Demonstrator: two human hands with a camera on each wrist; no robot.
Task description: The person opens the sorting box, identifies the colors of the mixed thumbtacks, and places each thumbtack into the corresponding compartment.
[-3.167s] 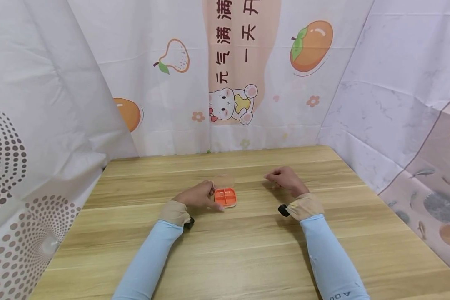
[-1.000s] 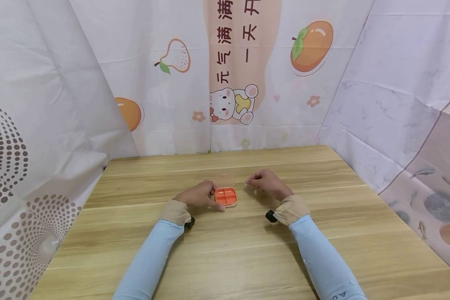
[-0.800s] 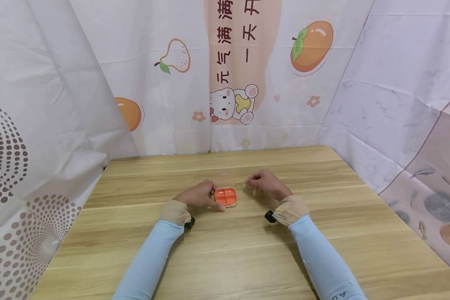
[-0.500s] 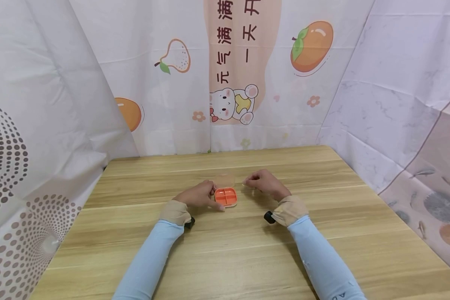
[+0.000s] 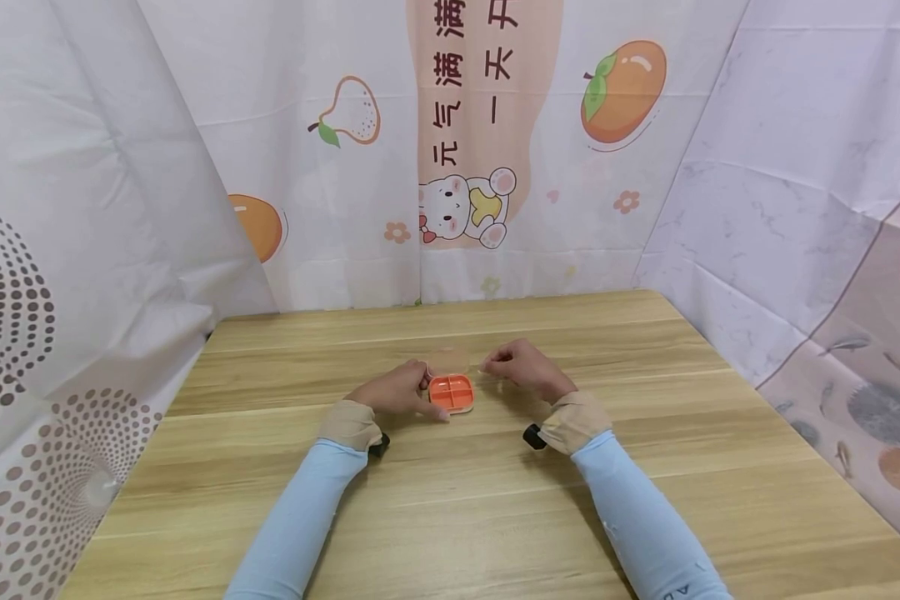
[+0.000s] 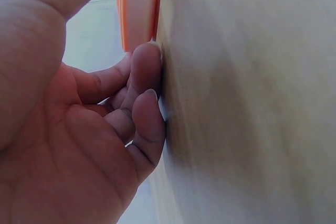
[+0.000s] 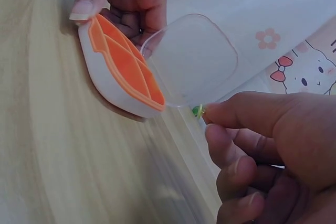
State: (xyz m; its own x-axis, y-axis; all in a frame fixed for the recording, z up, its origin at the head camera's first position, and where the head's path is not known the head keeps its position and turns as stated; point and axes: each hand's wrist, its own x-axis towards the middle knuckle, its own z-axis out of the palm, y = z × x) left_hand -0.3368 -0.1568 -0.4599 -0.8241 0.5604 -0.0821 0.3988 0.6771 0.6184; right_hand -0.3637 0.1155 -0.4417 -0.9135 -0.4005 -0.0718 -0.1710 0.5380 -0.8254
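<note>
Right hand, pinching trinket, neared box gripped by left hand, curtains behind table.

Both arms forward, fingers apparently bent

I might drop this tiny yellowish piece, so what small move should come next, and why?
Probably ease your right hand left and toward you, over the orange-and-white plastic box: that hand pinches the tiny yellowish piece near the box's far right corner, the clear plastic lid is open, and your left hand holds the box.
</note>
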